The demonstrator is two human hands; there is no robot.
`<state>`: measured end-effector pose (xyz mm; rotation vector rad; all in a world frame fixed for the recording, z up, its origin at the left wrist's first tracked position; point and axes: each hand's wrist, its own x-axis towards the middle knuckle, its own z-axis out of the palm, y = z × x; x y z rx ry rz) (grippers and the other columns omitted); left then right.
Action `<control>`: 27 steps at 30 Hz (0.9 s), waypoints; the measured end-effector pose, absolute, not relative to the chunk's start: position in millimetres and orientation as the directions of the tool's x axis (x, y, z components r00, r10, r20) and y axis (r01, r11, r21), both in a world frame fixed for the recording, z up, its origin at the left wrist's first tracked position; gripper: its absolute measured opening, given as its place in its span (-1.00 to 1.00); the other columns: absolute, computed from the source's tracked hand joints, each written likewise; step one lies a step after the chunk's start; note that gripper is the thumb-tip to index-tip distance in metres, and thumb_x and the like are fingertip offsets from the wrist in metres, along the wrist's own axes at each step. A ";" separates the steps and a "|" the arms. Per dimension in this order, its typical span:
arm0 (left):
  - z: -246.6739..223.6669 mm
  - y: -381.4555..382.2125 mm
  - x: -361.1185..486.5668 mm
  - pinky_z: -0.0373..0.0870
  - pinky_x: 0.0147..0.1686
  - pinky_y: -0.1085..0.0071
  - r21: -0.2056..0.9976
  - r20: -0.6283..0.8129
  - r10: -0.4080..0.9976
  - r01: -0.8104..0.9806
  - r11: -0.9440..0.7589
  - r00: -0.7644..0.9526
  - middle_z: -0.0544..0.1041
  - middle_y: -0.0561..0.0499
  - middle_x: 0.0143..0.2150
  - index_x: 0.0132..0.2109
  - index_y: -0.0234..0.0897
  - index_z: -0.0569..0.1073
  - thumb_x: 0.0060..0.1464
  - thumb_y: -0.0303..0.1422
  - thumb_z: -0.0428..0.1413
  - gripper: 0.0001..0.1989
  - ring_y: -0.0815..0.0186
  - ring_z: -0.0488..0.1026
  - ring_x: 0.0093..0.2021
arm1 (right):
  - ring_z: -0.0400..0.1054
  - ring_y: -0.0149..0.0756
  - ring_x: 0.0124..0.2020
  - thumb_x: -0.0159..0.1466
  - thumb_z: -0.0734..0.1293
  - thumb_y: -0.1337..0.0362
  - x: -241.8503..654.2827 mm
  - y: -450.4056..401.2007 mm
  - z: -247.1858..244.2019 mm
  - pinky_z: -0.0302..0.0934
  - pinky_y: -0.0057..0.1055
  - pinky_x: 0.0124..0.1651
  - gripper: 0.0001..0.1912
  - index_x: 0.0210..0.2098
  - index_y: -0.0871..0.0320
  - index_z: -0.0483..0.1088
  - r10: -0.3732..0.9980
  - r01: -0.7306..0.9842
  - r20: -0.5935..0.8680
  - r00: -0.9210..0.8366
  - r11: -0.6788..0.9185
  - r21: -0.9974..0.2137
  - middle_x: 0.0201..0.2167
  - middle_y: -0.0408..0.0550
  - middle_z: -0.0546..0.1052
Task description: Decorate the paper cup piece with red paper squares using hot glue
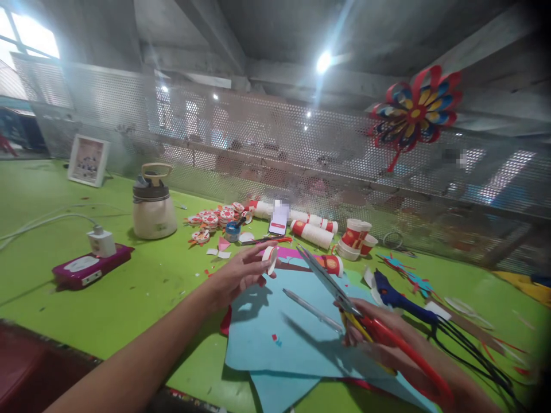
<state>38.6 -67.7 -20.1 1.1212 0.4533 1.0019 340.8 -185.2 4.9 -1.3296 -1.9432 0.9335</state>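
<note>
Above the right of the light-blue paper sheet (258, 344), the right hand (390, 315) had its grip around red-and-yellow-handled steel scissors (331, 284), a slim silver pen (312, 310) lay on the sheet, the left hand (236, 275) gripped a small white round paper piece (269, 260) over its far-left edge, and nested red-and-white paper cups (312, 234) lay beyond it.

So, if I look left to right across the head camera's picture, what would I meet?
White picture frame → beige jug → left hand holding a small white piece → scissors held in the right hand → yellow item at the far right edge.
</note>
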 end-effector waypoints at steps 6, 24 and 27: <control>-21.4 -62.0 39.2 0.38 -0.30 0.40 0.926 0.368 0.843 -0.072 -0.370 0.392 0.52 -0.08 -0.14 0.20 -0.14 0.42 0.02 -0.25 0.28 -0.43 0.23 0.46 -0.21 | 0.29 -0.24 -0.32 0.31 0.28 0.00 334.0 -181.9 4.8 0.26 -0.34 -0.24 -0.74 -0.20 0.06 0.36 0.928 0.657 -0.021 -0.372 0.247 -0.712 -0.35 -0.13 0.37; -23.9 -72.5 45.1 0.24 0.05 0.11 0.709 0.570 0.769 0.298 -0.639 0.291 0.45 -0.13 -0.02 0.03 -0.19 0.41 -0.03 -0.31 0.29 -0.55 0.03 0.37 -0.02 | 0.30 -0.21 -0.30 0.24 0.29 0.02 336.2 -177.4 -4.5 0.23 -0.32 -0.20 -0.71 -0.15 0.05 0.38 0.960 0.717 -0.007 -0.278 0.203 -0.667 -0.34 -0.14 0.40; -23.9 -73.5 45.6 0.27 0.04 0.13 0.690 0.575 0.763 0.327 -0.646 0.295 0.45 -0.15 0.02 0.06 -0.20 0.40 0.01 -0.28 0.27 -0.55 0.02 0.38 0.00 | 0.31 -0.22 -0.33 0.22 0.30 0.05 336.1 -177.8 -6.2 0.24 -0.32 -0.23 -0.73 -0.16 0.05 0.39 0.966 0.738 0.002 -0.258 0.199 -0.645 -0.37 -0.15 0.40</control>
